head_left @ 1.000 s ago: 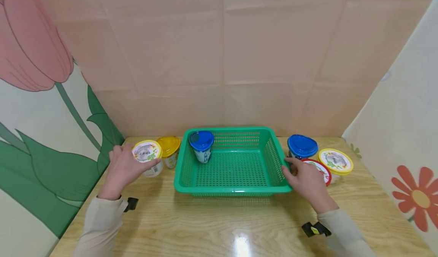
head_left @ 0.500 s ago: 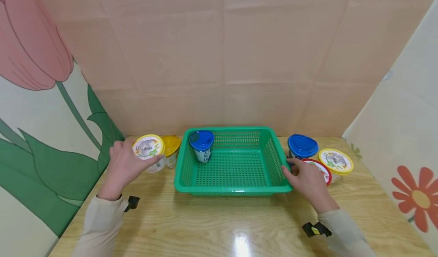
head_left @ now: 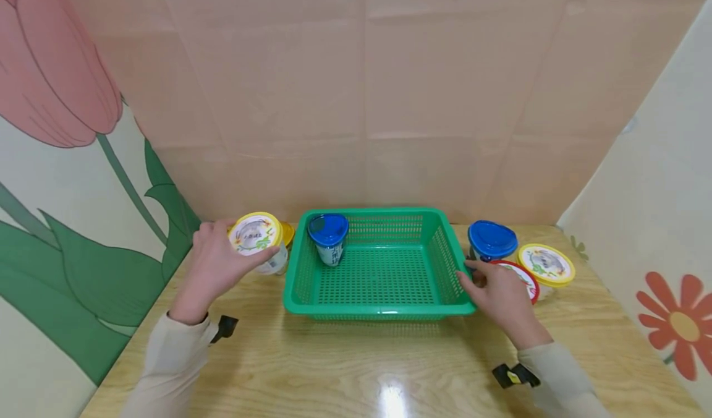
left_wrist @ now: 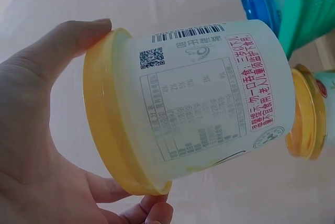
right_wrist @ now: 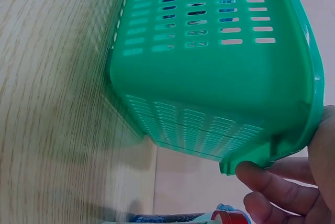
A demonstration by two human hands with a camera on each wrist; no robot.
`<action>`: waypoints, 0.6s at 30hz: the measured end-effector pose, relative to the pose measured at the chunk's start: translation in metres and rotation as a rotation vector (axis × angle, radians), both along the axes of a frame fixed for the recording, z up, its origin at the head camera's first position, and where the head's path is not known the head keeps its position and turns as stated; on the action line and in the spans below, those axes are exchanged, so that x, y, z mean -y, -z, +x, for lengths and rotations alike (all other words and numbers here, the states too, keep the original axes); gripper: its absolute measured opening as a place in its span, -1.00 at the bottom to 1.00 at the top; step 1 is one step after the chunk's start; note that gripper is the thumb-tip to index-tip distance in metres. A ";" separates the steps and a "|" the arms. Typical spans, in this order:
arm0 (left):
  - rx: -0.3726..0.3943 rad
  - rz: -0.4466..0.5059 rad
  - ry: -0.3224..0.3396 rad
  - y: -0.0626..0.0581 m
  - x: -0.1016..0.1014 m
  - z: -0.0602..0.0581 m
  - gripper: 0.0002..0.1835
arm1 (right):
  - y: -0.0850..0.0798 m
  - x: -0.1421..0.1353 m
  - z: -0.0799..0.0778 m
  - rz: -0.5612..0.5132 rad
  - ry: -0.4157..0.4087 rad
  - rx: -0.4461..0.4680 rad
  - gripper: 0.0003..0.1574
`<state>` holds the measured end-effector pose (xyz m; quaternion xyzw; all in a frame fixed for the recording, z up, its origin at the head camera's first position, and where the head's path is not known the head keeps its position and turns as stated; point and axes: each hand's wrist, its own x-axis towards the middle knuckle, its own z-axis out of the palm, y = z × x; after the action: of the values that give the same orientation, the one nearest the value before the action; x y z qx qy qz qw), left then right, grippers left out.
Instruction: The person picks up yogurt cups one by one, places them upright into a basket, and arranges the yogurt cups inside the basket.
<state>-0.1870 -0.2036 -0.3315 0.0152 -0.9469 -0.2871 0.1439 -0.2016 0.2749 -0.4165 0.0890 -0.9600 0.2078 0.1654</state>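
My left hand (head_left: 214, 269) grips a translucent plastic tub (head_left: 256, 235) by its yellow-rimmed lid, thumb on one side and fingers on the other. A printed label, a barcode and a QR code show on the tub's side in the left wrist view. Behind it, partly hidden, is a cup with a glossy yellow lid (left_wrist: 309, 114). My right hand (head_left: 500, 294) pinches the right rim of a green plastic basket (head_left: 378, 310), fingers bent under the edge in the right wrist view. One blue-lidded cup (head_left: 329, 238) stands in the basket's back left corner.
Right of the basket are another blue-lidded cup (head_left: 492, 240), a red-rimmed tub (head_left: 521, 277) partly behind my right hand, and a yellow-rimmed tub (head_left: 547, 263). The wooden table (head_left: 334, 368) backs onto a draped pinkish wall (head_left: 356, 96), with printed side walls left and right.
My left hand has raised the tub and carried it rightward, so it now overlaps most of the yellow-lidded cup. The right hand and basket hold their place.
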 end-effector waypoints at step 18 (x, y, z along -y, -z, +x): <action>0.005 0.022 0.021 -0.001 -0.012 -0.008 0.10 | 0.002 -0.001 -0.002 0.005 -0.003 0.010 -0.50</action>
<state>-0.1946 -0.1920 -0.3307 0.0077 -0.9441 -0.2990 0.1384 -0.2036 0.2758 -0.4187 0.0900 -0.9611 0.2063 0.1601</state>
